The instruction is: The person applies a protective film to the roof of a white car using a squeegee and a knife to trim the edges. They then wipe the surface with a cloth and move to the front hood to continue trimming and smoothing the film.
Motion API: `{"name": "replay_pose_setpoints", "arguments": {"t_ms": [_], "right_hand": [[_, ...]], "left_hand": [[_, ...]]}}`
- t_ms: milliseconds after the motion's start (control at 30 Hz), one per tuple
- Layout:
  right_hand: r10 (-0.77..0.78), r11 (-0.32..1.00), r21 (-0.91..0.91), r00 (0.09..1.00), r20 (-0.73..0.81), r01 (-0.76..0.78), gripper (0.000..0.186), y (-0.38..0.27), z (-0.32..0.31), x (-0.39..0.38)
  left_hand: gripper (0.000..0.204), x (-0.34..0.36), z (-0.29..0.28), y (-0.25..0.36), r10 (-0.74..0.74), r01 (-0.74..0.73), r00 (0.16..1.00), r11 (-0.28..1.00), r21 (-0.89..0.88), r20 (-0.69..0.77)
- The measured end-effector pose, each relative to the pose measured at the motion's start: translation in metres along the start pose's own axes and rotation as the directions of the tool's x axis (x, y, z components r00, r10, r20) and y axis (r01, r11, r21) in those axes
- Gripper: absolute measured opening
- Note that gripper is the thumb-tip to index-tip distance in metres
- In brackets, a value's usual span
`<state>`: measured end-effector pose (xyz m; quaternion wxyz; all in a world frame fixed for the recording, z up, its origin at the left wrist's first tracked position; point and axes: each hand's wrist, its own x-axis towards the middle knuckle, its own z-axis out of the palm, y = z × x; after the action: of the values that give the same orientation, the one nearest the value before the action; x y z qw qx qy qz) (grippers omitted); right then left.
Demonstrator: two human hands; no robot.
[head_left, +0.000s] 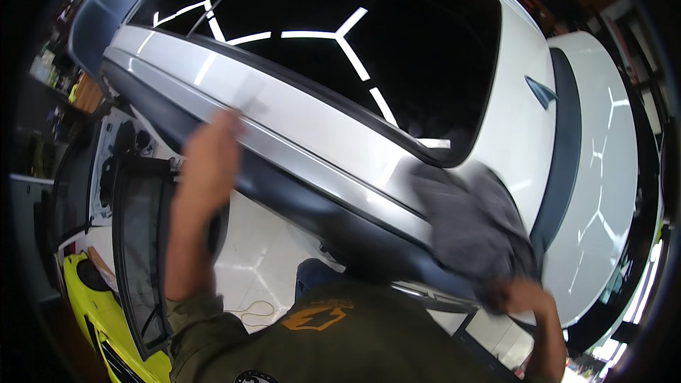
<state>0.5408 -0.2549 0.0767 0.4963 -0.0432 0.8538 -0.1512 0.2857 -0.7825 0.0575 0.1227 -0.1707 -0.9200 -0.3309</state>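
Observation:
My left hand is raised by the silver roof edge of a white car, blurred by motion, so its fingers cannot be made out. My right hand grips a dark grey cloth at the lower right. The cloth, also smeared by motion, drapes over the roof beside the glossy black glass panel, which reflects the ceiling lights. A small dark fin antenna stands on the white roof to the right of the panel.
An open car door with a dark window is at lower left, near a yellow car. The pale rear hatch curves away at right. A tiled floor with a thin hose shows below, and cluttered shelves line the far left.

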Motion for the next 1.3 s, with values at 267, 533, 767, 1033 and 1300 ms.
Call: {"name": "replay_pose_setpoints", "arguments": {"t_ms": [267, 533, 767, 1033, 1300], "right_hand": [[0.462, 0.822, 0.508, 0.823, -0.33, -0.257, 0.038, -0.073, -0.052, -0.182], [0.425, 0.892, 0.444, 0.176, -0.888, 0.083, 0.05, -0.032, 0.096, 0.063], [0.425, 0.901, 0.431, 0.094, -0.9, 0.045, 0.042, -0.02, 0.067, 0.1], [0.536, 0.819, 0.514, -0.019, -0.844, 0.257, 0.043, 0.045, 0.144, 0.12], [0.102, 0.993, 0.104, -0.026, -0.994, -0.048, 0.04, 0.111, 0.171, 0.125]], "left_hand": [[0.02, -0.044, 0.132, 0.056, 0.248, -0.253, 0.967, 0.911, 0.327, 0.058], [0.021, -0.036, 0.139, 0.052, 0.356, -0.354, 0.933, 0.884, 0.305, 0.051], [0.022, -0.041, 0.139, 0.044, 0.356, -0.355, 0.933, 0.887, 0.296, 0.053], [0.025, -0.05, 0.144, 0.04, 0.405, -0.383, 0.914, 0.873, 0.302, -0.014], [0.021, -0.064, 0.177, 0.008, 0.501, -0.433, 0.865, 0.711, 0.554, 0.032]]}}
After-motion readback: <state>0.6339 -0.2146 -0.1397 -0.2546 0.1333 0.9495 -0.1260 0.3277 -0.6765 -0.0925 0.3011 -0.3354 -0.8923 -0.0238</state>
